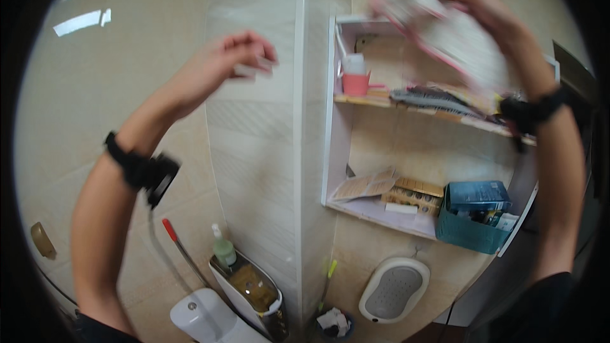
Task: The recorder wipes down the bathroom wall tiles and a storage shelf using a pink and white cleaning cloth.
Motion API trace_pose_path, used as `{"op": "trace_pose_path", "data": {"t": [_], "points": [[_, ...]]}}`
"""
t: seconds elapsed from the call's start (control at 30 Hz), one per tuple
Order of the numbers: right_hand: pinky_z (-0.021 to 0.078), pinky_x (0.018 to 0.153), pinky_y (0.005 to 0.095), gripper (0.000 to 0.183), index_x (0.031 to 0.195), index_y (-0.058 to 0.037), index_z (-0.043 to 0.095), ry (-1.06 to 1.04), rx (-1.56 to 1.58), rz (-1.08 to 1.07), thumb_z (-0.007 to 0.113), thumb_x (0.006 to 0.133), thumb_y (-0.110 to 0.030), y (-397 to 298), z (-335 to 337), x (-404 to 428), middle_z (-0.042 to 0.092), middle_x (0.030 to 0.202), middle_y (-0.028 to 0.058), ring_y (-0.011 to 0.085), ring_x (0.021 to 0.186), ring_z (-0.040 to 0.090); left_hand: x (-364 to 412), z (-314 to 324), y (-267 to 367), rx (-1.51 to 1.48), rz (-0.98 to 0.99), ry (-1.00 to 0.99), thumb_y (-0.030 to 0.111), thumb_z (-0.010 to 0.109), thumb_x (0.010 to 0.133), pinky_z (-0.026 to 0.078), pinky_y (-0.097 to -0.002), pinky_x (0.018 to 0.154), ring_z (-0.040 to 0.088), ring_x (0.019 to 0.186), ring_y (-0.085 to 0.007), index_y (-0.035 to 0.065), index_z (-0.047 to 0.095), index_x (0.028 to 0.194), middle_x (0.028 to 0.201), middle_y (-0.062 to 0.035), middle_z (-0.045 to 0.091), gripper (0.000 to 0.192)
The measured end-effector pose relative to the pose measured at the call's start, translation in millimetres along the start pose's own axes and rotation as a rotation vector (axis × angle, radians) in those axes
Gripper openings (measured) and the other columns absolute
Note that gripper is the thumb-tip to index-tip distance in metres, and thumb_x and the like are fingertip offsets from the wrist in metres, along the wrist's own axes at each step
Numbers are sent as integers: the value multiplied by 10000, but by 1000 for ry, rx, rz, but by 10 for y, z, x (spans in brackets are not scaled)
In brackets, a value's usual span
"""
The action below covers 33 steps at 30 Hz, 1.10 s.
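Note:
My right hand (pixel 464 0) grips a white, pink-edged item (pixel 443 38), blurred and perhaps cloth, high in front of the wall shelf unit (pixel 329 119). Its lower end hangs before the upper shelf, hiding part of it. My left hand (pixel 248 55) is raised beside the tiled wall corner, fingers loosely curled and apart, with nothing seen in it. On the upper shelf stand a pink and white container (pixel 356 81) and a pile of flat, dark and grey things (pixel 433 100). Both wrists wear black straps.
The lower shelf holds a gold box (pixel 414 193), papers (pixel 364 185) and a teal basket (pixel 472 231) with a blue box. Below are a white toilet tank (pixel 209 312), a pump bottle (pixel 224 250) on a narrow bin, a red-handled rod (pixel 170 230), a baby bathtub (pixel 395 290) and a small filled bin (pixel 335 323).

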State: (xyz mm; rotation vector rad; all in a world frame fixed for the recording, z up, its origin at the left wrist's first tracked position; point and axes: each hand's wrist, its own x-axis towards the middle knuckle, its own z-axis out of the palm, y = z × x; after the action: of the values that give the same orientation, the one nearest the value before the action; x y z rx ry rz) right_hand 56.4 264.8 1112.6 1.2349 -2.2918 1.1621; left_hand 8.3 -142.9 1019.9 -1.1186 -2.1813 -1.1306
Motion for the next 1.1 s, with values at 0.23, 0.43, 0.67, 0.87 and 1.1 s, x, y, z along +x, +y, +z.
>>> {"op": "trace_pose_path", "data": {"t": [0.23, 0.43, 0.67, 0.87, 1.1], "points": [[554, 847, 291, 378, 1352, -119, 639, 695, 462, -607, 406, 1059, -171, 431, 299, 1991, 678, 1203, 63, 162, 1029, 649, 943, -329, -482, 870, -43, 401, 256, 569, 998, 470, -431, 1001, 622, 1125, -378, 16, 606, 1231, 1215, -189, 668, 337], [451, 1091, 454, 423, 1383, -84, 609, 834, -407, -818, 456, 1000, -181, 594, 765, 2575, 542, 1449, 237, 375, 1355, 513, 1181, 598, -1266, 915, 71, 547, 398, 502, 1024, 256, -521, 1215, 322, 1470, -443, -117, 299, 1515, 1563, -323, 346, 740], [303, 1211, 485, 696, 1555, -13, 333, 870, -716, -607, 583, 918, -140, 1309, 1221, 2970, 233, 1620, 314, 453, 1510, 241, 1031, 1342, -1668, 613, 2, 539, 371, 393, 1063, 75, -558, 1250, 52, 1568, -412, -87, 78, 1588, 1671, -286, 82, 764], [225, 1250, 472, 828, 1549, 124, 191, 952, -491, -515, 590, 835, -4, 1710, 2021, 2653, 202, 1617, 341, 488, 1508, 211, 808, 1580, -2094, 428, 73, 845, 249, 324, 1066, 111, -505, 1250, 159, 1530, -446, -106, 129, 1571, 1634, -309, 176, 647], [252, 1233, 483, 845, 1545, 133, 182, 994, -623, -644, 609, 827, 1, 1824, 1783, 2770, 214, 1594, 373, 513, 1486, 241, 884, 1728, -2164, 278, 117, 950, 245, 300, 1084, 217, -430, 1230, 287, 1490, -413, -93, 233, 1551, 1588, -301, 289, 580]]}}
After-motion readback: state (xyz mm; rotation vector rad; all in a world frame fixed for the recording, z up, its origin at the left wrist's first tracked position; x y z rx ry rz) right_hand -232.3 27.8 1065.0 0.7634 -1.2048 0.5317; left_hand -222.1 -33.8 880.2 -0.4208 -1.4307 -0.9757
